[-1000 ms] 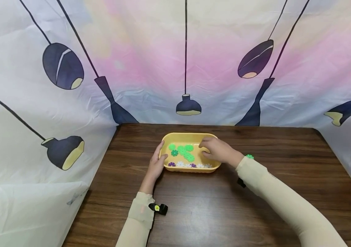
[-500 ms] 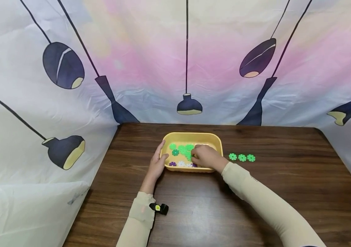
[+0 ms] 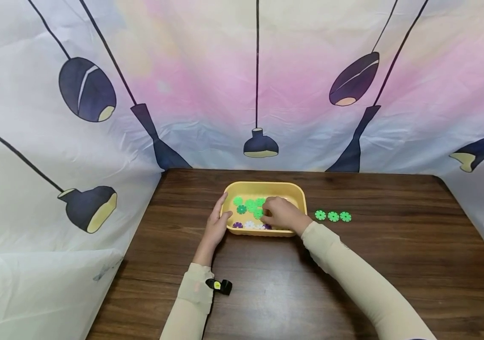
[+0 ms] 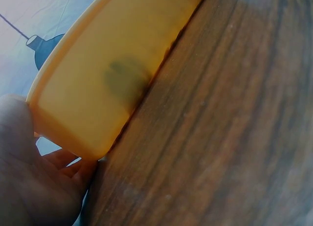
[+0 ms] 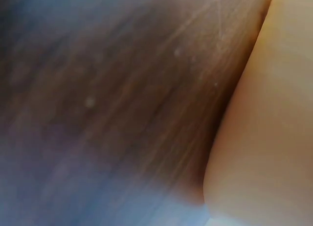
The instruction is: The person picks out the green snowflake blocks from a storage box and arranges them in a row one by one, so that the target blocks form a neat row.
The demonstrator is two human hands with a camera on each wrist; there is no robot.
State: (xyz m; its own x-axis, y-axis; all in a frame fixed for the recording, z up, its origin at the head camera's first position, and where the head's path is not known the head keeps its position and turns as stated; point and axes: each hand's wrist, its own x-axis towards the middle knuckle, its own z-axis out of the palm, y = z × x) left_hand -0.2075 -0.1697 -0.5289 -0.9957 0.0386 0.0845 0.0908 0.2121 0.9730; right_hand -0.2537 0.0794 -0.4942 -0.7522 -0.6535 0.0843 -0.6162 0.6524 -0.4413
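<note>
Between the sleeves (image 3: 354,271), the surface (image 3: 263,278) lies free from the yellow tray (image 3: 263,187) toward the near edge, and also from three green discs (image 3: 330,217) to the right edge. The left hand (image 3: 217,223) blocks the tray's left end, the right hand (image 3: 283,215) its near right part; the far rim is free to cross.

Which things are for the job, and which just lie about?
In the job:
yellow tray, in left hand
green pieces inside, by right hand
row of three green pieces

Seemingly just there:
lamp-pattern cloth
black wrist gadget
maybe white pieces, purple pieces
</note>
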